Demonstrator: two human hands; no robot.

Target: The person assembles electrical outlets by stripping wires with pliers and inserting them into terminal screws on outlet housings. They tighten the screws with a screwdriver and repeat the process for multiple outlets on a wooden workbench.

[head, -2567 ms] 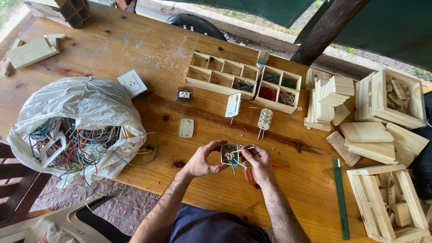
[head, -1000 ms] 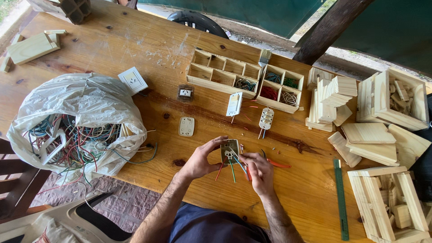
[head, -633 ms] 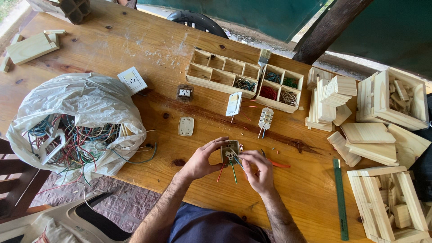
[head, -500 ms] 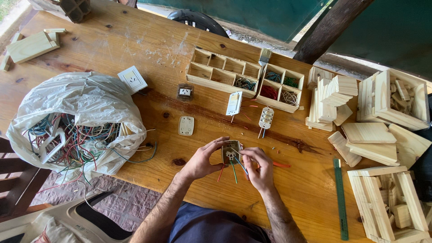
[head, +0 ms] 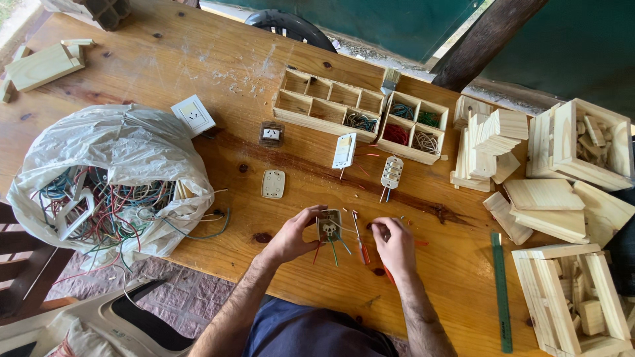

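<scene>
- Head view: wooden desk (head: 198, 59) fills the frame, wire-filled plastic bag (head: 106, 185) at left.
- Left hand (head: 291, 235) grips a wired socket module (head: 329, 226) at lower centre; right hand (head: 395, 246), fingers curled, just beside it.

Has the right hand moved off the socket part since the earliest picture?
Yes. The right hand has drawn rightward from the socket part, judged against the dark knot in the table.

We've got the bag of wires (head: 109, 185) at the surface's (head: 198, 66) left edge, the divided trays (head: 331, 102) toward the far edge, wooden crates (head: 575, 304) stacked along the right edge, and the socket module (head: 329, 227) near the front edge, between both hands.
</scene>
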